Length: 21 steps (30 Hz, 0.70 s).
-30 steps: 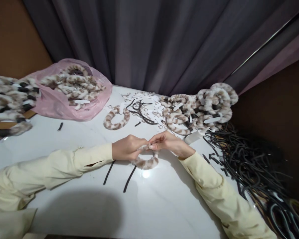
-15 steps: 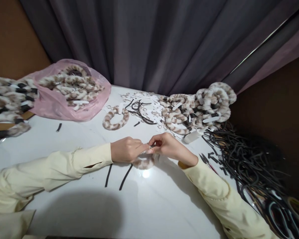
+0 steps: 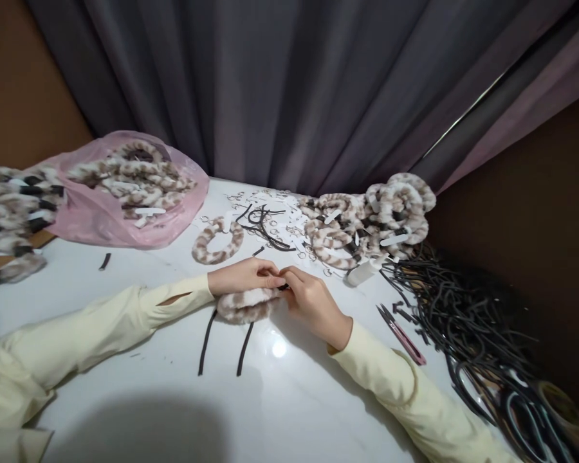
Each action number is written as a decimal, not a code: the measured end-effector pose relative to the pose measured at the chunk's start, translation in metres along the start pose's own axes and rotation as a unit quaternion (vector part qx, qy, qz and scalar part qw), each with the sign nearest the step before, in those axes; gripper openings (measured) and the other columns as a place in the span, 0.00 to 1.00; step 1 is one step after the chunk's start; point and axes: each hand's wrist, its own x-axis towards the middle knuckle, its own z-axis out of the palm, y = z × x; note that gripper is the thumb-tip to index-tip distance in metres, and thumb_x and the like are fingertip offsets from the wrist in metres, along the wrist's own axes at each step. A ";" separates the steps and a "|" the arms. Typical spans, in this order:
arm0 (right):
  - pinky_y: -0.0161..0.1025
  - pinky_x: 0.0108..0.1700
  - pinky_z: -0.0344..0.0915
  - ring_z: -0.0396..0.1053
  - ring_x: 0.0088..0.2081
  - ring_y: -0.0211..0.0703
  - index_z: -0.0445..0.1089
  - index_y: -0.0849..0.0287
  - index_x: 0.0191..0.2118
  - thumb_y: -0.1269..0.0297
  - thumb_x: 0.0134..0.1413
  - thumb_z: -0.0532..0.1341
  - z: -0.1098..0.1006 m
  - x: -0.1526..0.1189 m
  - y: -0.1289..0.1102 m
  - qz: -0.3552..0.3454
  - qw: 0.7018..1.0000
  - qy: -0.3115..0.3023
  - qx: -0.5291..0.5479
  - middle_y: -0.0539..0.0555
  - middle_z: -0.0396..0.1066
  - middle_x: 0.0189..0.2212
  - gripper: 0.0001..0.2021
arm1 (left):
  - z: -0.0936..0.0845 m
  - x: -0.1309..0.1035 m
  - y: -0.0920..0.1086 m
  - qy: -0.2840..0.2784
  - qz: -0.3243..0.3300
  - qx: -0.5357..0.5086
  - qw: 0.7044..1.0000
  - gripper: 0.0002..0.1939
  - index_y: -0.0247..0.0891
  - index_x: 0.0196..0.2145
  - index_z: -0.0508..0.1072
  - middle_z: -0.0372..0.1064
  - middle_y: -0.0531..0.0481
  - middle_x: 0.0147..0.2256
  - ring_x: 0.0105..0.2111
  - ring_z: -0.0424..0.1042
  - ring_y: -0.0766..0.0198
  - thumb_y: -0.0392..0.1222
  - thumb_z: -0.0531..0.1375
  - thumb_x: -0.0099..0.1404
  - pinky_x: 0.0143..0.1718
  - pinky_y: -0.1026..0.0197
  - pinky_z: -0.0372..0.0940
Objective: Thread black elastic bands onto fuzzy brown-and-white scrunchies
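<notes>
Both hands meet over the middle of the white table, closed around one end of a furry ring (image 3: 249,306) with white and brown patches. My left hand (image 3: 245,275) grips its upper side, thumb and fingers pinched at the end. My right hand (image 3: 313,303) pinches a small black piece (image 3: 283,287) at the same spot; most of it is hidden by the fingers. Below the ring two black cord strips (image 3: 244,350) lie on the table. Just beyond my left hand rests another furry ring (image 3: 218,241) with a white tag.
A pink plastic bag (image 3: 174,225) of furry rings stands back left. Metal rings, white tags and black cords (image 3: 263,228) lie at the back. To the right are piled furry rings (image 3: 400,199), a white bottle (image 3: 363,272), pink-handled snips (image 3: 408,343) and a heap of black cords (image 3: 468,321).
The furry ring has turned and moved left, and more of it shows under my left hand. Both hands have changed their hold at its end. The whole view has shifted slightly.
</notes>
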 end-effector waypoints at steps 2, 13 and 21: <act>0.34 0.30 0.62 0.65 0.31 0.41 0.61 0.60 0.33 0.81 0.45 0.50 0.000 0.001 0.001 -0.005 1.000 -0.002 0.022 0.56 0.67 0.32 0.11 | 0.003 0.003 -0.004 -0.005 0.010 -0.022 1.000 0.13 0.34 0.32 0.70 0.68 0.52 0.29 0.31 0.66 0.66 0.47 0.60 0.55 0.33 0.68 0.60; 0.36 0.36 0.66 0.65 0.37 0.40 0.60 0.60 0.43 0.80 0.49 0.51 -0.007 0.006 0.001 -0.025 0.987 -0.020 0.160 0.58 0.62 0.42 0.15 | 0.018 -0.007 0.001 0.010 -0.024 -0.204 0.979 0.09 0.30 0.30 0.70 0.64 0.54 0.25 0.26 0.62 0.69 0.37 0.63 0.50 0.28 0.66 0.56; 0.37 0.37 0.67 0.65 0.36 0.40 0.60 0.60 0.41 0.78 0.51 0.52 -0.007 0.007 0.002 -0.044 0.985 -0.017 0.168 0.59 0.62 0.41 0.11 | 0.014 -0.008 0.003 0.002 -0.034 -0.209 0.977 0.07 0.31 0.29 0.71 0.64 0.56 0.22 0.24 0.61 0.71 0.35 0.63 0.50 0.26 0.67 0.54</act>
